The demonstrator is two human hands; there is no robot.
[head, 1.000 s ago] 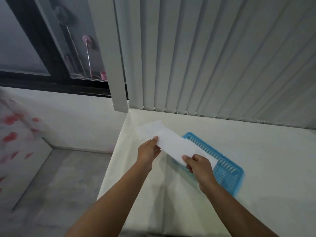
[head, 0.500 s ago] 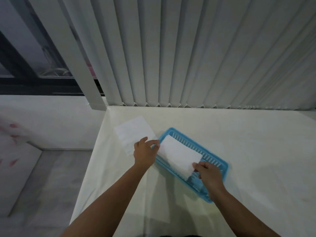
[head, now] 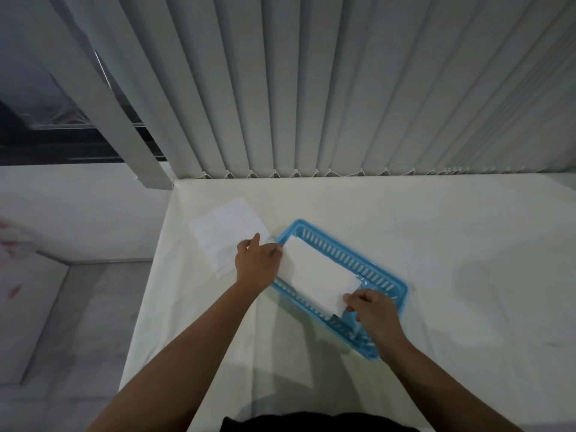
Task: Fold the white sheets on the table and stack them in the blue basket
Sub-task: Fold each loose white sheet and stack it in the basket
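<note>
A folded white sheet (head: 316, 272) lies inside the blue basket (head: 385, 283) on the white table (head: 436, 244). My left hand (head: 257, 260) rests at the basket's left rim, fingertips touching the sheet's left end. My right hand (head: 372, 310) pinches the sheet's near right corner over the basket. A stack of unfolded white sheets (head: 227, 232) lies flat on the table just left of the basket, partly hidden by my left hand.
Vertical grey blinds (head: 311, 88) hang along the table's far edge. The table's left edge (head: 156, 260) drops to a grey floor (head: 62, 322). A dark window (head: 46, 129) is at the upper left.
The folded sheet, held in the air over the table a second ago, has come down into the basket. Both hands followed it down, and the view tilted downward.
</note>
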